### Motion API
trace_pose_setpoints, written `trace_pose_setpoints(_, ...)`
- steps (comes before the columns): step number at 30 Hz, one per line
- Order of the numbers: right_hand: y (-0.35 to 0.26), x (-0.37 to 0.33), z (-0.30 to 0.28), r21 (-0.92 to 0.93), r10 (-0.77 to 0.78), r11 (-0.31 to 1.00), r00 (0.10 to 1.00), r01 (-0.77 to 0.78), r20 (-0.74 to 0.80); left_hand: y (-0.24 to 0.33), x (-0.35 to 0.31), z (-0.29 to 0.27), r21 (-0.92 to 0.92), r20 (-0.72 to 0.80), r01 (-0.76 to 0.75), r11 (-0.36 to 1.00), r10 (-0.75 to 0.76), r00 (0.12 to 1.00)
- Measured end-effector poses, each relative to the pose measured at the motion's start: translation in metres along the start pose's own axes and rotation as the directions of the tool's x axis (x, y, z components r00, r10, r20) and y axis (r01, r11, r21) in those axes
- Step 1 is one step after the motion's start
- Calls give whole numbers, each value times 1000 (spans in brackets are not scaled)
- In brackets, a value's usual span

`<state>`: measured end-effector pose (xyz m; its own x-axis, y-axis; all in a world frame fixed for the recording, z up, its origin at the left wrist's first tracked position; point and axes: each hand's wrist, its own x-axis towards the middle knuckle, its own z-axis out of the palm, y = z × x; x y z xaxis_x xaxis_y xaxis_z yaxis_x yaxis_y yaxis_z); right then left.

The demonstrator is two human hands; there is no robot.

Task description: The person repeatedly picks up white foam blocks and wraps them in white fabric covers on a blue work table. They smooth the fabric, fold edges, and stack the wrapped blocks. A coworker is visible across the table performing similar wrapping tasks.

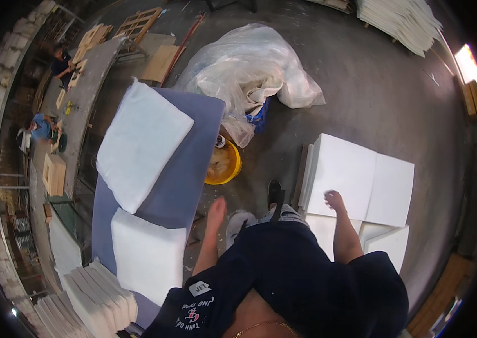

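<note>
My left hand (216, 210) hangs beside the right edge of a blue-grey padded tabletop (193, 146); its fingers look stretched out and nothing shows in them. On that tabletop lie two soft white pads, one (142, 143) askew at the far end and the other (148, 253) nearer me. My right hand (334, 200) is over the stack of white foam sheets (345, 169) on my right. Its fingers are slightly bent and apart, with nothing visible in them. I cannot tell whether it touches the top sheet.
A yellow bucket (230, 172) stands between the tabletop and my feet. Beyond it, a large heap of clear plastic sheeting (238, 62) lies on the floor. More white pads (97, 298) are piled at lower left. Two people (41, 128) are at a long bench (95, 73) with wooden frames.
</note>
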<state>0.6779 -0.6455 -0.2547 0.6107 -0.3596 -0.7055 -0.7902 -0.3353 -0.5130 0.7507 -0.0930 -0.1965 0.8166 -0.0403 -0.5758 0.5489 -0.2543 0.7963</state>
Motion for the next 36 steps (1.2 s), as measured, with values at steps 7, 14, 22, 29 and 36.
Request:
trace_pose_setpoints(7, 40, 14, -63, 251, 118, 962, 992, -103, -46, 235, 9, 52, 62, 79, -295, 954, 289, 954)
trace_pose_setpoints(14, -15, 12, 44, 31, 88, 995, 963, -99, 255, 42, -2, -16, 411, -19, 231, 882, -245, 969)
trace_pose_setpoints(22, -149, 71, 118, -306, -367, 774, 787, 554, 495, -43, -170, -24, -1, -245, 743, 669, -721, 649)
trace_pose_setpoints(29, -314, 106, 123, -200, -460, 781, 761, 592, 457, -73, -164, 31, -19, -125, 398, 917, -397, 909)
trace_pose_setpoints(36, -337, 174, 110, -193, -190, 920, 820, 341, 540, -36, -38, 9, 287, -239, 361, 887, -298, 924)
